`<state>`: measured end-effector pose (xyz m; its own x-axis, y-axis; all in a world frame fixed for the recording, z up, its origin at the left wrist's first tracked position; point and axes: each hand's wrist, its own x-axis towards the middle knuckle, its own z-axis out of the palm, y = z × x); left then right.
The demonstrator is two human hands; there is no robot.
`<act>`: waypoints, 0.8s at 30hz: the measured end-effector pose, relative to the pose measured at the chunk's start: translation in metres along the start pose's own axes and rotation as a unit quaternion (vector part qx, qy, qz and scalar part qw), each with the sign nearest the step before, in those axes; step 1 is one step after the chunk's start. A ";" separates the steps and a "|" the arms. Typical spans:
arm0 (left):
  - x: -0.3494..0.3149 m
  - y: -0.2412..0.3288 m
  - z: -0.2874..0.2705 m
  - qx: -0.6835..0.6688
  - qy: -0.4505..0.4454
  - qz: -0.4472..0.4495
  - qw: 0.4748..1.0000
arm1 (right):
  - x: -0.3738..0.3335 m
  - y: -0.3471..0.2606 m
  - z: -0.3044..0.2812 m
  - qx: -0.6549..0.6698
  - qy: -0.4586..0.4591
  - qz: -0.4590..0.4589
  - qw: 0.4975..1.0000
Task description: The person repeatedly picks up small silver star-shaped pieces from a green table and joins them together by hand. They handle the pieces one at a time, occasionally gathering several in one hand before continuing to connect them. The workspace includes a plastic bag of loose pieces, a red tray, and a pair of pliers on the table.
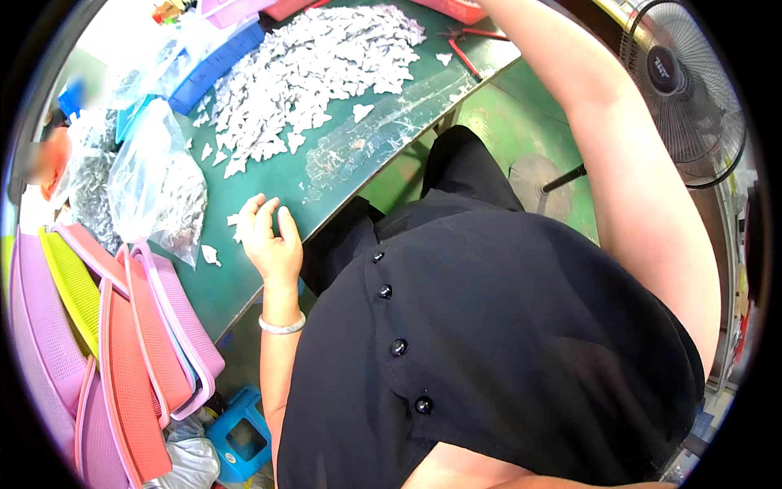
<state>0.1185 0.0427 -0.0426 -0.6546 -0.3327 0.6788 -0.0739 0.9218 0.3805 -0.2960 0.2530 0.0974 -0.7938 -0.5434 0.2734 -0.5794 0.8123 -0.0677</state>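
Note:
My left hand (272, 241), with a pale bracelet (283, 325) on its wrist, lies at the near edge of the green tabletop (244, 281). Its fingers are loosely bent and apart, and they hold nothing that I can see. A small light piece (234, 220) sits against the fingertips, partly covered by them. Farther back spreads a big heap of small, irregular pale grey pieces (318, 65). One loose piece (211, 255) lies left of the hand. My right arm (619, 122) stretches up past the top edge, so its hand is out of sight.
Red-handled pliers (464, 57) lie by the table edge. Clear bags of pieces (175, 196) and a blue bin (216, 69) stand left of the heap. Stacked pink, red and yellow-green baskets (130, 367) fill the lower left, near a blue stool (238, 432). A fan (680, 90) stands right.

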 end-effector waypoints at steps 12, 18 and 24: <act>-0.003 0.001 -0.003 -0.057 -0.013 -0.009 0.998 | -0.034 -0.046 0.027 0.039 -0.024 -0.136 0.990; 0.002 -0.001 -0.004 -0.064 0.012 -0.015 0.998 | 0.011 -0.075 0.057 0.053 -0.078 -0.123 0.988; 0.004 0.000 -0.008 -0.103 -0.016 -0.059 0.993 | 0.055 -0.124 0.081 0.071 -0.066 -0.176 0.980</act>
<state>0.1220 0.0401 -0.0346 -0.6748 -0.4257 0.6029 0.0027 0.8155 0.5788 -0.2828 0.1054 0.0427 -0.5519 -0.8148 0.1774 -0.8338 0.5371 -0.1275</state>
